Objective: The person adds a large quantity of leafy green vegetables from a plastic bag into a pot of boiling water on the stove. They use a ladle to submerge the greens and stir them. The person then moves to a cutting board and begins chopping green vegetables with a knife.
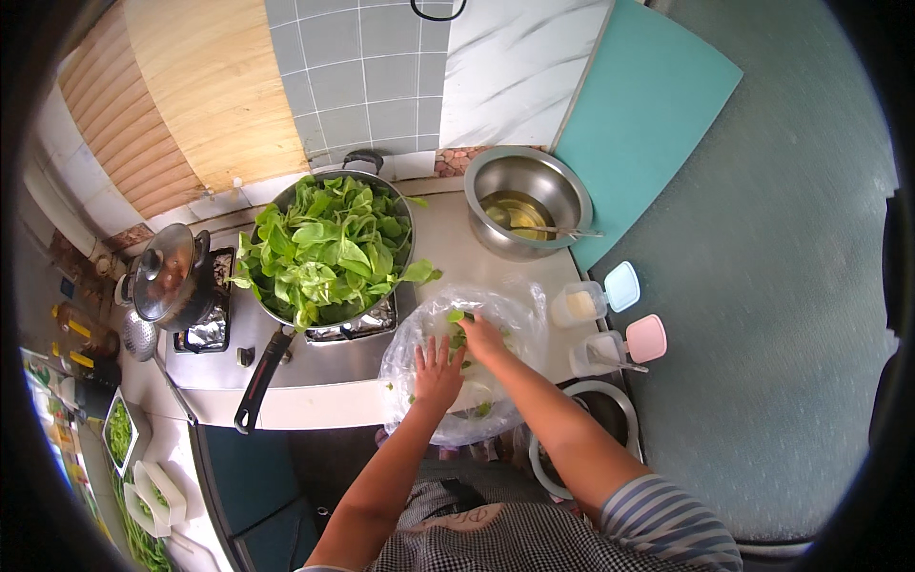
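Note:
A clear plastic bag (525,314) lies spread at the counter's front edge, with a few green leaf bits in it. My left hand (437,375) is laid over the bag with its fingers apart and nothing visible in it. Just right of it, my right hand (484,337) has a small green leaf (457,315) between its fingers. Its palm is hidden from above. To the left, a frying pan (270,372) with a black handle stands over a burner, heaped with leafy greens (329,250) that overhang its rim.
A steel pot (529,161) holds yellowish liquid and a spoon. Two open plastic containers (577,306) with blue and pink lids stand at the right edge. A lidded pot (168,279) and a skimmer (141,336) are at left. Below the counter is a round vessel (629,411).

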`<state>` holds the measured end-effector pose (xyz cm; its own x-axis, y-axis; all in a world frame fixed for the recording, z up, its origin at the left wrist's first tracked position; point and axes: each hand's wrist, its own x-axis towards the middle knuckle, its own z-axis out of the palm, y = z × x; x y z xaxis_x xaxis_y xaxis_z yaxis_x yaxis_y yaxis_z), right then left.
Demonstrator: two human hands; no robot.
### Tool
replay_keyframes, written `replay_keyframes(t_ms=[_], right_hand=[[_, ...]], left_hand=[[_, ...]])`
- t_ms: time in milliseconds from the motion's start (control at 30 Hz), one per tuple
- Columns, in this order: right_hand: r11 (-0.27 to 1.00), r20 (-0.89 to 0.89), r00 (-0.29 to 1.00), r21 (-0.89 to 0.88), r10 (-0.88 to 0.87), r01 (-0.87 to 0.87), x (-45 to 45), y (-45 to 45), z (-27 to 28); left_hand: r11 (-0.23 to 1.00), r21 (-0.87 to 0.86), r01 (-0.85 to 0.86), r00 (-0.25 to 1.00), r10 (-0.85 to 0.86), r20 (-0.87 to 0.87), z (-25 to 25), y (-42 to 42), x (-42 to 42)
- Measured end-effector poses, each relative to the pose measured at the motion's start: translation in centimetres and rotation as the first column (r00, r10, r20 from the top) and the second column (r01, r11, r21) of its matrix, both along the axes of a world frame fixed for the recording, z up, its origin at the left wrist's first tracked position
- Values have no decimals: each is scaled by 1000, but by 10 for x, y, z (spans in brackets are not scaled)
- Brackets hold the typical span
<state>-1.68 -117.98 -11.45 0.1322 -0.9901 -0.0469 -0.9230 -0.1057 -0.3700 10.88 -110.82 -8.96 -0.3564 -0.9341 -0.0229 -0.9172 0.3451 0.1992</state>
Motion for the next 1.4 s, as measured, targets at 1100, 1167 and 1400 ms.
replay_keyframes(t_ms=[1100,1167,1400], right_hand=[[869,580,677,-115,452,-482,97,-40,183],[865,331,826,54,456,-499,59,-28,132],[979,-128,979,-110,157,-172,19,-36,19]], left_hand=[[991,22,-134,980,136,-146,-3,-14,31],[992,-11,-124,981,121,-153,-4,-17,29],[984,167,-57,995,42,95,-6,-17,25]])
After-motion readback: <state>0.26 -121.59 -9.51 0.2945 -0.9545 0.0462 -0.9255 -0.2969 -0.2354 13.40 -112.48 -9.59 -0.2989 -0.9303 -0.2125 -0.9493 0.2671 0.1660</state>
